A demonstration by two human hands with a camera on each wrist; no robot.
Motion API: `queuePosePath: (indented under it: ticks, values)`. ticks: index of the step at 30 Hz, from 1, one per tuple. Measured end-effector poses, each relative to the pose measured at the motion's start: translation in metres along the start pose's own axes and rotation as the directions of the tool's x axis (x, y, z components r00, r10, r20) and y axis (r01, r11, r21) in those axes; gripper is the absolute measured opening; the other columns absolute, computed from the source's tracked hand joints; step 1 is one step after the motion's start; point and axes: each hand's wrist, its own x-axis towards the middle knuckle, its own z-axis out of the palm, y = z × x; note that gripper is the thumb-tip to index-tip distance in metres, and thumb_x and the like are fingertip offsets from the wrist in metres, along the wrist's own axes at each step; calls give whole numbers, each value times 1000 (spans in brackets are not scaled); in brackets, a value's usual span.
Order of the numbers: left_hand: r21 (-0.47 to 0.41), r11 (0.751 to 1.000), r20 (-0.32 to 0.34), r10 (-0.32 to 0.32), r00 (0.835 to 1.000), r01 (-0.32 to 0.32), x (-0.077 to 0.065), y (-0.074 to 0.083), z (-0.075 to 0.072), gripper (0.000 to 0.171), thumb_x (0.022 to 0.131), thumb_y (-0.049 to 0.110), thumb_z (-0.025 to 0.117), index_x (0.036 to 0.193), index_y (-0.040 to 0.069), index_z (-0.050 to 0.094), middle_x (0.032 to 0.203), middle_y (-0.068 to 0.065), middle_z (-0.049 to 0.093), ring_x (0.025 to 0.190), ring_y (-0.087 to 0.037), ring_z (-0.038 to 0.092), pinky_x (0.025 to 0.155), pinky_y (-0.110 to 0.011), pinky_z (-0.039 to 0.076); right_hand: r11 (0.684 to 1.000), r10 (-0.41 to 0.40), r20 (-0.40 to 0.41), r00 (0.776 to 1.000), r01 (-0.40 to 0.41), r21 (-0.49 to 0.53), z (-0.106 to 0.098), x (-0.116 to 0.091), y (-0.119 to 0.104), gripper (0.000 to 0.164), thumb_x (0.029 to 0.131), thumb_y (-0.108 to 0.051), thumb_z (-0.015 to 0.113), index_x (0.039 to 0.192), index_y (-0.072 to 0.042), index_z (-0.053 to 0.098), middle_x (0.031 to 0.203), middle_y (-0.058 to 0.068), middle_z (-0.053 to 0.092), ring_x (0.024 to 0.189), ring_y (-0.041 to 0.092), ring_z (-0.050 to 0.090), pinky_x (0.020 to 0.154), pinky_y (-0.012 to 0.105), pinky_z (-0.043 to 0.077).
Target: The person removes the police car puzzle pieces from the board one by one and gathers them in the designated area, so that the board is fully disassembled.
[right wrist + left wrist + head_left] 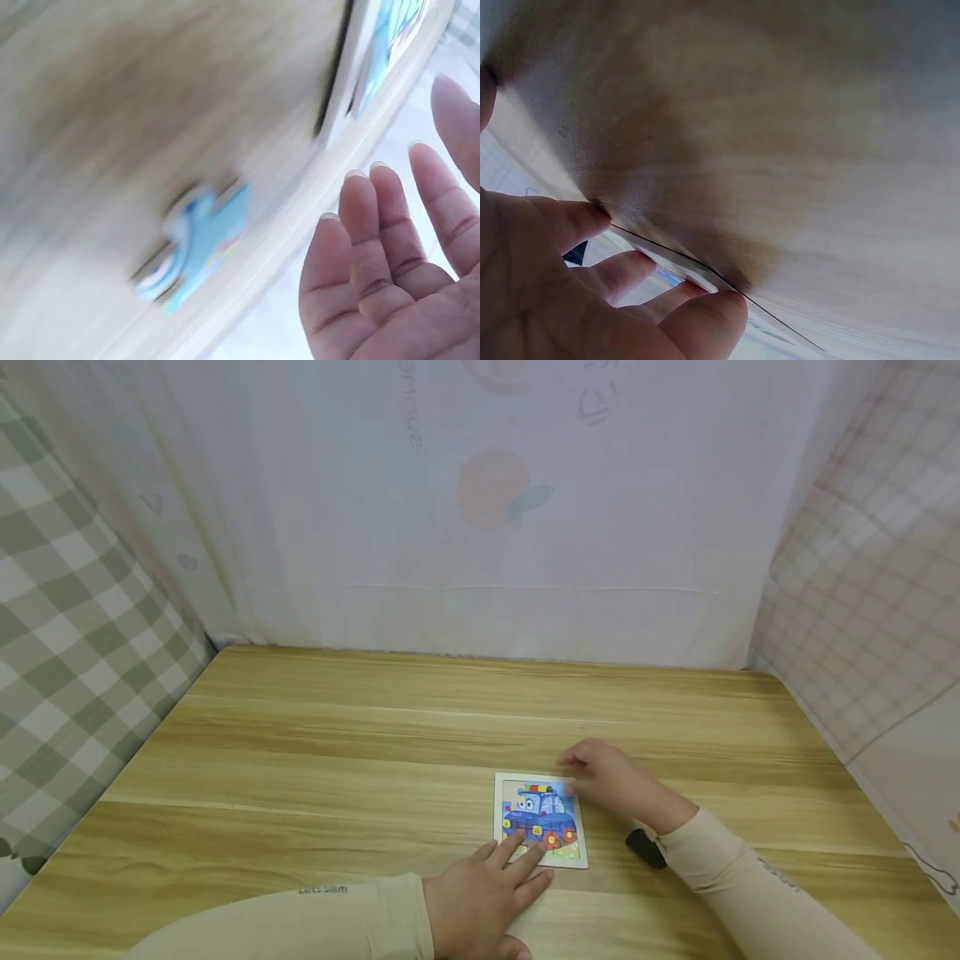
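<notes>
A square jigsaw puzzle [542, 821] with a white frame and a blue cartoon police car lies on the table. My left hand [483, 893] rests with spread fingers on its lower left part; in the left wrist view, fingertips [705, 319] touch the frame's edge. My right hand [615, 781] is by the puzzle's upper right corner. The right wrist view shows its fingers relaxed, with nothing held. Below them, a loose blue puzzle piece [199, 244] lies on the table, apart from the frame; in the head view I cannot make it out.
The wood-grain table [300, 760] is bordered at the back by a pale curtain [360, 527] with fruit prints. Checked cloth [67, 593] hangs on the left, and gridded cloth [885, 568] on the right. A small black object [645, 848] is beside the right wrist.
</notes>
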Motion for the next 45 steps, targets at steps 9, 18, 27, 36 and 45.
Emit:
queuePosePath:
  ticks: [9,18,27,36,45]
  values:
    - [33,999,-29,1,1000,0,1,1,1,77,90,73,35,151,26,34,157,-1,26,143,-28,25,104,-35,40,998,-45,39,998,47,-50,10,6,-19,25,83,-6,74,108,-3,69,109,8,64,101,26,60,91,46,48]
    - [55,998,-60,10,998,-7,0,1,2,77,90,73,34,151,25,35,157,-2,27,143,-28,27,102,-34,41,990,-99,80,992,106,-92,19,13,-27,25,83,-8,75,106,-5,70,109,5,64,103,25,61,91,45,48]
    - [61,998,-70,21,997,-16,-1,1,2,77,90,73,35,150,25,36,156,-3,29,142,-29,28,102,-34,42,984,-134,120,984,146,-101,21,17,-33,16,83,-7,74,99,-8,71,102,2,63,95,19,60,86,40,50]
    - [61,998,-77,22,997,-17,-1,0,1,78,89,73,36,150,24,36,156,-3,30,142,-29,29,101,-34,42,982,-115,147,982,135,-130,22,21,-36,16,80,-6,77,95,-7,72,96,0,61,91,17,59,85,38,51]
    - [60,998,-55,18,998,-15,0,0,1,79,89,74,35,151,25,35,156,-2,29,142,-29,28,101,-34,42,987,-104,173,980,123,-106,22,23,-37,14,80,-4,77,92,-8,71,94,0,59,88,16,58,83,37,52]
